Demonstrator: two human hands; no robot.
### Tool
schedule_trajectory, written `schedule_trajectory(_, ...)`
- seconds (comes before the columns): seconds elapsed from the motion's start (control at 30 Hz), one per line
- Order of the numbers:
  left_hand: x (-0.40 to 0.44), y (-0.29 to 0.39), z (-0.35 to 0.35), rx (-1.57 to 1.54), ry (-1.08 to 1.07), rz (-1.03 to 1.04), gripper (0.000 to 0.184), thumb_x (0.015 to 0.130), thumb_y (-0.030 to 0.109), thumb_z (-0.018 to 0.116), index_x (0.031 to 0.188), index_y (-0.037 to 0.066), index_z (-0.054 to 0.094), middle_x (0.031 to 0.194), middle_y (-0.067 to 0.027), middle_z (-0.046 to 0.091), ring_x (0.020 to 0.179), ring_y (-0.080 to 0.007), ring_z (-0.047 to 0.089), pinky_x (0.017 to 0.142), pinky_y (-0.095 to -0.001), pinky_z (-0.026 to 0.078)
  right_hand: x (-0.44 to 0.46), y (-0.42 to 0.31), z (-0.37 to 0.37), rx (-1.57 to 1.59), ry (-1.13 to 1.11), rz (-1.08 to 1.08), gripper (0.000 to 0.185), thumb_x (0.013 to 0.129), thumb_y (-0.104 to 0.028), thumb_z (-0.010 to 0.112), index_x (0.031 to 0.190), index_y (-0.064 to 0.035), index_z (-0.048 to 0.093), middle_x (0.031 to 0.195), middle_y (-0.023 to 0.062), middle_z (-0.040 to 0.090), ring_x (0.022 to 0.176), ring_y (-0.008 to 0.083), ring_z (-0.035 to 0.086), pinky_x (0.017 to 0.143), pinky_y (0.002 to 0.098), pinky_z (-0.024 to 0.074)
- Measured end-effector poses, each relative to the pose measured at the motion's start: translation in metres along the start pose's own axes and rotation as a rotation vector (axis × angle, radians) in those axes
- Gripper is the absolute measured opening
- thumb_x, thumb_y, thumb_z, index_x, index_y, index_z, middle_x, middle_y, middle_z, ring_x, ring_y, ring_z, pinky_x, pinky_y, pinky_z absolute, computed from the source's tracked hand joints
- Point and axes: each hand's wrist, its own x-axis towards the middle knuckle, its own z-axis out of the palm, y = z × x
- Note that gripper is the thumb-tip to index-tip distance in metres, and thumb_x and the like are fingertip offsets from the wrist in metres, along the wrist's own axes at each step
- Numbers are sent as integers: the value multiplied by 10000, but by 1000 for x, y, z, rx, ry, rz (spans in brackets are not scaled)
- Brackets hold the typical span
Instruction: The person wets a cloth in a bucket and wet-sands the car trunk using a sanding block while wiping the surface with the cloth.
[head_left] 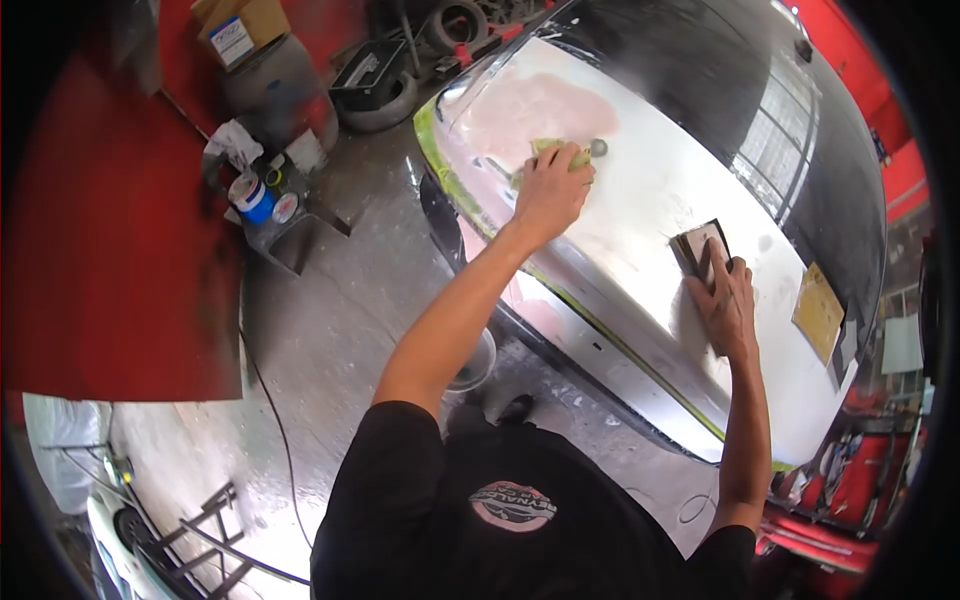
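A white car panel (640,140) with pinkish filler patches (540,110) lies in front of me, edged with yellow-green masking tape (590,317). On its left part rests my left hand (557,190), fingers curled over a yellow-green sponge or folded cloth (546,146); which of the two I cannot tell. Farther right, my right hand (726,300) grips a sanding block (690,250) with its fingers on top, against the panel. The undersides of both held things are hidden. To the right of that hand, a tan sheet of sandpaper (818,312) lies on the panel.
Dark car glass (700,60) curves beyond the panel. A small stand (300,225) at left bears a blue-and-white can (252,200) and cloths. Tyres (457,25), a cardboard box (240,30) and a bucket (475,365) are around. A cable (275,420) crosses the floor.
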Motion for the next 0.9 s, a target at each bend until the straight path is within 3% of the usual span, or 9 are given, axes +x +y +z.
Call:
schedule_trajectory(0.1, -7, -18, -15, 91, 11, -121, 309, 950, 275, 724, 1244, 184, 748, 1491, -88, 555, 1358, -383, 534, 1071, -604, 447, 6, -1, 3, 43, 9, -25, 689, 975, -261, 745, 1620, -142, 533, 1145, 215, 590, 1091, 397, 588, 952, 497, 509)
schedule_trajectory(0.2, -11, -61, -22, 117, 173, -216, 251, 951, 235, 718, 1188, 164, 762, 1446, -114, 562, 1309, -413, 535, 1059, -623, 455, 4, -24, 5, 77, 49, -121, 611, 995, -215, 707, 1588, -133, 586, 1108, 208, 596, 1060, 382, 584, 954, 484, 500)
schedule_trajectory(0.33, 11, -118, -36, 191, 163, -543, 276, 961, 205, 708, 1229, 156, 754, 1493, -143, 535, 1302, -433, 560, 1023, -602, 507, 29, -87, 14, 79, 103, -232, 602, 999, -207, 692, 1591, -168, 587, 1117, 211, 592, 1068, 388, 578, 960, 484, 493)
schedule_trajectory(0.43, 5, -156, -24, -7, 375, -592, 307, 976, 208, 698, 1267, 117, 736, 1488, -200, 524, 1285, -467, 563, 1034, -588, 513, 61, -149, 25, 69, 141, -348, 616, 1005, -239, 683, 1606, -229, 550, 1162, 231, 588, 1097, 413, 582, 956, 519, 485)
schedule_trajectory(0.53, -2, -169, -45, -273, 249, -603, 408, 985, 223, 688, 1361, 64, 695, 1533, -305, 474, 1322, -545, 525, 1134, -575, 461, 106, -191, 54, -9, 143, -455, 607, 1004, -267, 674, 1597, -246, 547, 1190, 247, 590, 1099, 429, 589, 942, 545, 483)
schedule_trajectory(0.63, -28, -169, -33, -366, 326, -576, 554, 977, 210, 689, 1492, 32, 591, 1609, -393, 357, 1401, -602, 448, 1212, -583, 386, 122, -220, 66, -68, 101, -459, 585, 1041, -347, 663, 1607, -246, 560, 1182, 242, 589, 1110, 414, 574, 970, 519, 467)
schedule_trajectory(0.77, -46, -156, -33, -419, 238, -534, 686, 978, 198, 676, 1602, 30, 445, 1673, -418, 229, 1490, -617, 344, 1263, -576, 320, 183, -236, 81, -124, 118, -531, 567, 1065, -432, 649, 1599, -254, 584, 1205, 257, 598, 1126, 417, 576, 988, 523, 462)
schedule_trajectory(0.83, -42, -164, -38, -416, 142, -571, 717, 974, 185, 673, 1623, 42, 403, 1682, -412, 205, 1502, -620, 320, 1261, -577, 322, 244, -251, 98, -166, 243, -539, 540, 1066, -438, 647, 1575, -260, 613, 1253, 285, 600, 1139, 433, 588, 986, 534, 471)
schedule_trajectory(0.9, -39, -162, -51, -520, 128, -568, 721, 969, 160, 669, 1628, 44, 401, 1683, -424, 192, 1510, -632, 303, 1267, -571, 319, 290, -268, 113, -186, 325, -480, 498, 1037, -367, 653, 1520, -249, 647, 1251, 264, 592, 1150, 429, 578, 963, 540, 471)
